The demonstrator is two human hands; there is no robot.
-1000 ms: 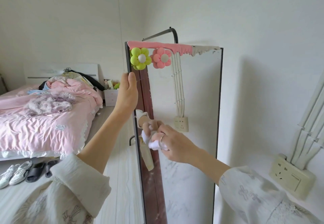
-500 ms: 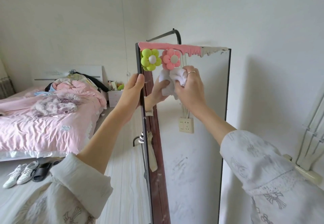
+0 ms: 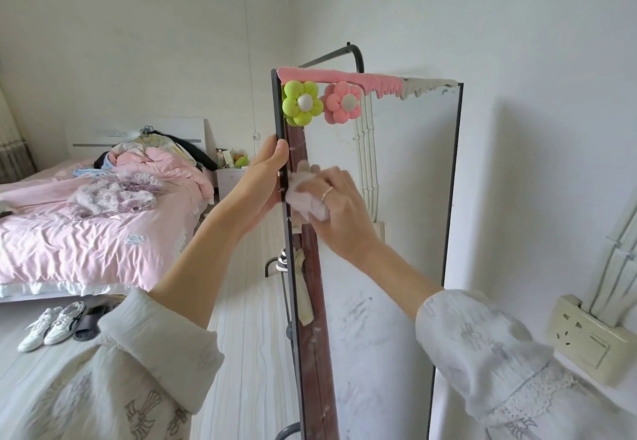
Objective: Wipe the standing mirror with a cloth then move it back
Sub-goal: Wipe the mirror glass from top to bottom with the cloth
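The right hand (image 3: 339, 205) curled its fingers round a bunched cloth (image 3: 303, 198), pressing it to the glass at mid-frame. The left hand (image 3: 265, 181) gripped the standing mirror (image 3: 406, 219) by its near edge. Firm, overlapping strokes would serve best, working toward the smeared lower glass.

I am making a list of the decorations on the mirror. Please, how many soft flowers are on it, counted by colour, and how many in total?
Green flower: 1
Pink flower: 1
Total: 2, both at the top left corner of the mirror, side by side.
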